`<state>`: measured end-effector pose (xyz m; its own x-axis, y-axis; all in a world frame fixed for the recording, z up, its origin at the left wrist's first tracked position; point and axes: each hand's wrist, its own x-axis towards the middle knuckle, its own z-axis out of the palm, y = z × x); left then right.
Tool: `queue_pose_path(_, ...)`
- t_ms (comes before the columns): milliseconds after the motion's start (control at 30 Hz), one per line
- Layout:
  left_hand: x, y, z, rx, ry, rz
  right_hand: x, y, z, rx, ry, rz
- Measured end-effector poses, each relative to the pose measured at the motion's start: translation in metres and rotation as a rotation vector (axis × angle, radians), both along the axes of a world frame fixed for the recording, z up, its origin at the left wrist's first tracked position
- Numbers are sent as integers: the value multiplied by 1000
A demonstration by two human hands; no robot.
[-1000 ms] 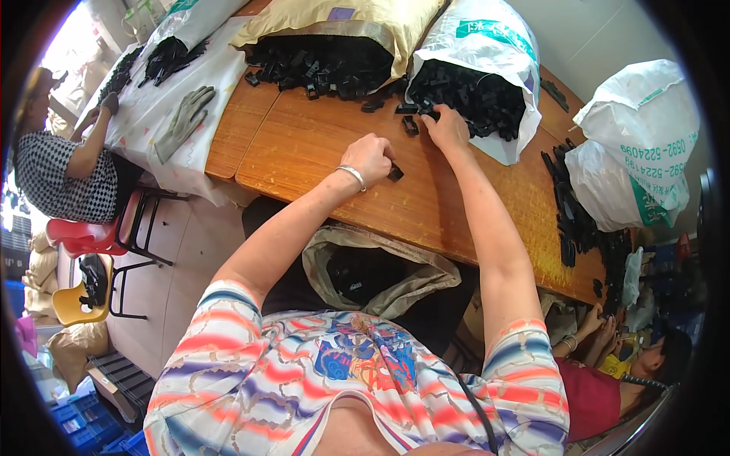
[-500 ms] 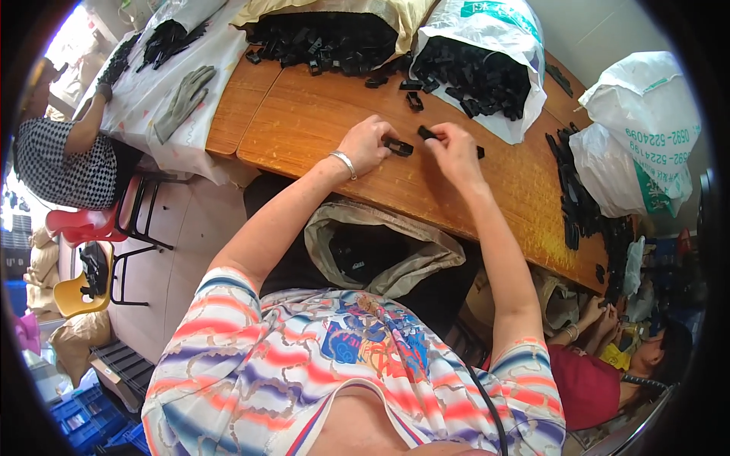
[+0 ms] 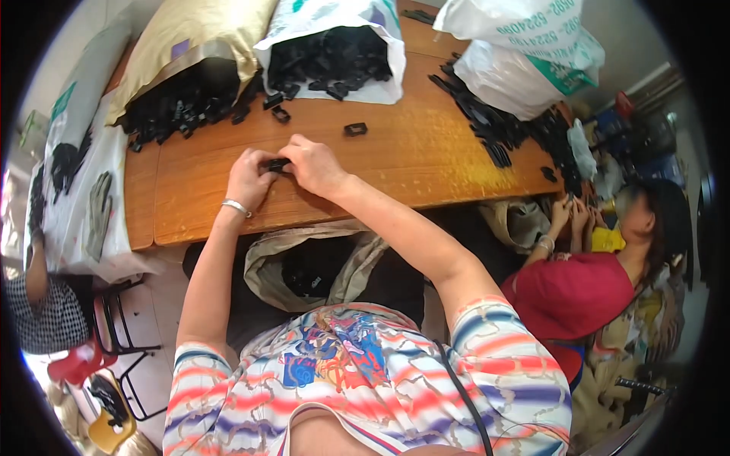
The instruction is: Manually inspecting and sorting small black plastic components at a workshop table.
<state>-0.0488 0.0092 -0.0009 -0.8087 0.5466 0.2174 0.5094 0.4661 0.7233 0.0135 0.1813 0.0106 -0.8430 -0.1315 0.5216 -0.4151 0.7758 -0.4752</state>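
Observation:
My left hand (image 3: 249,182) and my right hand (image 3: 313,166) meet over the wooden table near its front edge. Both are closed on small black plastic pieces (image 3: 277,165) pressed together between the fingertips, which partly cover them. To the right of my hands, a black rectangular plastic frame (image 3: 355,129) lies loose on the wood. Beyond my hands, another black piece (image 3: 281,115) rests near the mouth of a white sack (image 3: 391,72) full of similar black parts.
A tan sack (image 3: 220,52) spills black parts at the far left. Long black strips (image 3: 487,125) lie in piles toward the right, by a white bag (image 3: 502,80). An open cloth sack (image 3: 262,262) sits at my lap below the table edge (image 3: 205,237). Co-workers sit on both sides.
My hands, apart before with a black piece in each, have come together. My view has swung to the right, so the table and sacks appear farther left.

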Motion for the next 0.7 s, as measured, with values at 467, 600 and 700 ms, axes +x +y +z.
queue_pose_path(467,-19,-4,-6,27,11,-28,14,-11,-12,254,129,-72)
queue_pose_path(600,-16,-2,7,22,-209,-152,41,-7,9,144,-182,-103)
queue_pose_path(700,-23,4,12,91,-104,38,97,-10,18,29,-102,13)
